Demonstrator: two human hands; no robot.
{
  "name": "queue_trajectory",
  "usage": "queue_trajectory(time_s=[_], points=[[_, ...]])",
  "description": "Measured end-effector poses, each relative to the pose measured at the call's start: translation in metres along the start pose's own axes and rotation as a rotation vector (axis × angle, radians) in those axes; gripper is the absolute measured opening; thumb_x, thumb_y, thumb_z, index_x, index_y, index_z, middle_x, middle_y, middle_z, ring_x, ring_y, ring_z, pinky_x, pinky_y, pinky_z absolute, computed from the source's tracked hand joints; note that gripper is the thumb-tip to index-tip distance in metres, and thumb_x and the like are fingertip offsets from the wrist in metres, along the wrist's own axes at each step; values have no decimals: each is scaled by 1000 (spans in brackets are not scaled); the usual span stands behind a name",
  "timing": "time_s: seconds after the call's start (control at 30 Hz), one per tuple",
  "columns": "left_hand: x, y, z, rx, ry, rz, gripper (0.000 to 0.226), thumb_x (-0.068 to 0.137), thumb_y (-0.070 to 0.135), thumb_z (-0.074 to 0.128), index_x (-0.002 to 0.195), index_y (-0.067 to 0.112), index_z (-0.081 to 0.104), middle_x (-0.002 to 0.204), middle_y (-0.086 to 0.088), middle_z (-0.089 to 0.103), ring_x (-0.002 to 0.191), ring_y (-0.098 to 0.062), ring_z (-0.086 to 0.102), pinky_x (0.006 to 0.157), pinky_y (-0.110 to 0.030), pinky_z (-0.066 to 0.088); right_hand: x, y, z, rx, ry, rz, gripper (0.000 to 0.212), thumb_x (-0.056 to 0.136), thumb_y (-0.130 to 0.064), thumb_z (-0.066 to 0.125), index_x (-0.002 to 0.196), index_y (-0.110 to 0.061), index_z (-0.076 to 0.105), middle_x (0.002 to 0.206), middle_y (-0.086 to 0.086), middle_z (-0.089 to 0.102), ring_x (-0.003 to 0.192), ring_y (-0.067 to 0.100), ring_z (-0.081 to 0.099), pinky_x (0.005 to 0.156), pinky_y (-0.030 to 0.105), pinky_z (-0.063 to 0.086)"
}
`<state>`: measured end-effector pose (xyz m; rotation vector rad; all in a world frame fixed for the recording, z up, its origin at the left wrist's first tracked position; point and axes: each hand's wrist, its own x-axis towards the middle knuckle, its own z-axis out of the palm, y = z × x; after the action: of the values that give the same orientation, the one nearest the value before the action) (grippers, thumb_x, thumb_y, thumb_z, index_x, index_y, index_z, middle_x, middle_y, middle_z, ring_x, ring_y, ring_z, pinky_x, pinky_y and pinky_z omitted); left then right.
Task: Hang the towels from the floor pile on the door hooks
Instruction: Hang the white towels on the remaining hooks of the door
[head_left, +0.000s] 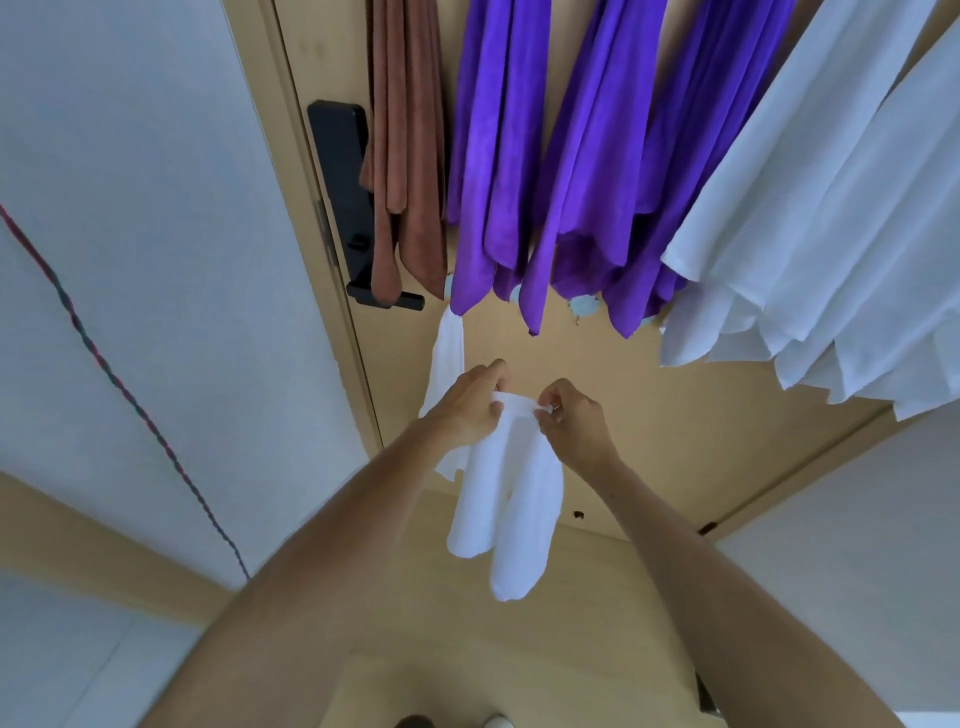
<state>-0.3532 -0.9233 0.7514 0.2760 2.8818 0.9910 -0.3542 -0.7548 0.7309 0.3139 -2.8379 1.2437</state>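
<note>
Both hands, the left hand (467, 405) and right hand (576, 421), pinch the top edge of a small white towel (511, 499) held before the tan door (639, 431). Brown (405, 156), purple (519, 156) and white towels (831, 234) already hang above, suggesting the job is nearly done. Pale walls (130, 234) flank the doorway.

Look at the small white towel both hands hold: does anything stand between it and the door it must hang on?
Nothing visible does. The left hand and right hand pinch the small white towel before a bare stretch of beige wooden door. The purple towels hang higher up. No free hook is clearly visible.
</note>
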Motion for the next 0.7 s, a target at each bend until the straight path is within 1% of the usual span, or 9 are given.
queue_trajectory(time_s=[0.07, 0.17, 0.27, 0.4, 0.5, 0.53, 0.57, 0.63, 0.7], points=[[5, -6, 6, 0, 9, -5, 17, 92, 2, 46, 91, 16, 36, 92, -3, 46, 78, -18, 43, 61, -22, 33, 7, 7, 6, -10, -4, -4, 9, 85, 1, 55, 84, -7, 50, 78, 5, 55, 69, 19, 47, 54, 10, 33], [16, -15, 9, -22, 28, -4, 17, 92, 1, 44, 92, 17, 38, 97, -3, 44, 80, -17, 44, 70, -22, 34, 24, 15, 12, -33, 16, -26, 12, 82, 5, 54, 80, -7, 49, 79, 13, 59, 69, 25, 49, 55, 11, 33], [32, -25, 11, -16, 57, 13, 12, 93, 0, 43, 93, 12, 45, 100, -8, 47, 83, -20, 47, 72, -24, 40, 42, 21, 21, -54, 42, -29, 7, 81, 5, 53, 81, -2, 53, 79, 13, 61, 71, 27, 52, 57, 15, 34], [62, -51, 22, -35, 103, 39, 11, 92, -1, 45, 97, 4, 54, 97, -8, 49, 88, -25, 54, 75, -32, 47, 66, 40, 40, -52, 78, -60, 13, 82, 5, 52, 87, -2, 63, 82, 11, 64, 73, 26, 56, 63, 13, 37], [92, -76, 35, -18, 157, 86, 13, 92, -2, 45, 98, 2, 56, 98, -10, 52, 91, -24, 55, 73, -23, 41, 92, 60, 59, -39, 122, -57, 19, 85, 3, 52, 94, -4, 68, 90, 8, 65, 77, 18, 55, 65, 6, 37], [102, -83, 40, -19, 178, 103, 13, 92, -2, 45, 99, 1, 57, 100, -12, 53, 91, -24, 55, 73, -22, 40, 100, 66, 66, -40, 149, -64, 20, 86, 2, 52, 95, -5, 69, 92, 9, 65, 79, 18, 54, 66, 7, 36], [115, -90, 45, -18, 197, 127, 14, 92, -2, 46, 99, 1, 57, 101, -13, 54, 91, -24, 55, 74, -22, 42, 112, 73, 73, -51, 187, -84, 21, 87, 2, 53, 96, -7, 70, 93, 9, 66, 81, 19, 54, 66, 9, 34], [133, -103, 54, -32, 251, 161, 15, 92, -3, 46, 100, 0, 58, 102, -14, 54, 90, -26, 56, 77, -30, 48, 127, 80, 81, -56, 242, -114, 22, 88, 1, 54, 96, -9, 72, 93, 8, 68, 87, 21, 50, 71, 16, 31], [152, -113, 66, -50, 340, 205, 14, 91, -3, 48, 99, -1, 59, 102, -14, 56, 90, -28, 58, 76, -32, 49, 143, 89, 90, -66, 338, -166, 22, 89, 1, 54, 95, -9, 73, 94, 6, 70, 88, 17, 44, 79, 22, 34]])
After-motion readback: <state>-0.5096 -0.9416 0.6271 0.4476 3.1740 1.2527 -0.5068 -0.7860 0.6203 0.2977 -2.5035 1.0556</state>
